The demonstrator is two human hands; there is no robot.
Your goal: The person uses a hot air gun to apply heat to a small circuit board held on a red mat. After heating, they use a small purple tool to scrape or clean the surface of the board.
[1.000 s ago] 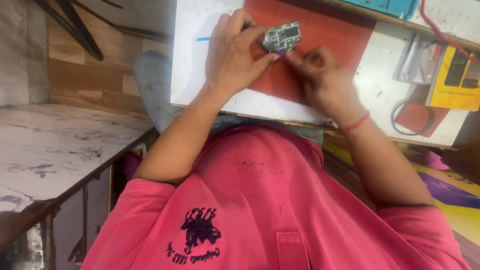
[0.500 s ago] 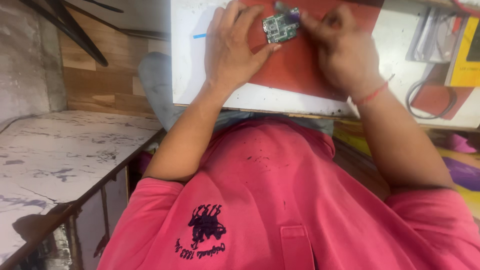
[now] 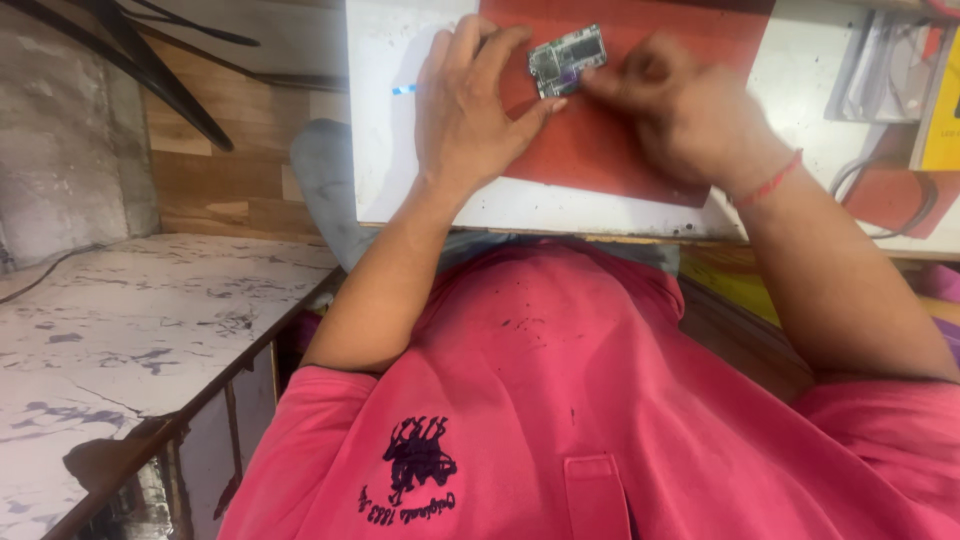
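1. Green circuit board [image 3: 567, 60] sits at twelve o'clock on the red mat [image 3: 610, 150].
2. Left hand [image 3: 470, 110] pinches its left edge.
3. Right hand [image 3: 690, 110], fingers curled, touches its three-o'clock edge.

The right hand [image 3: 690, 110] is motion-blurred, its fingertips hiding one end of the circuit board [image 3: 566, 60]

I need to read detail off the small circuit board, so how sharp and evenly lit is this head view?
Head view: the right hand is smeared by motion blur; the circuit board between both hands is fairly sharp, its parts tiny; the left hand is crisp; light is soft and even, without glare on the red mat.
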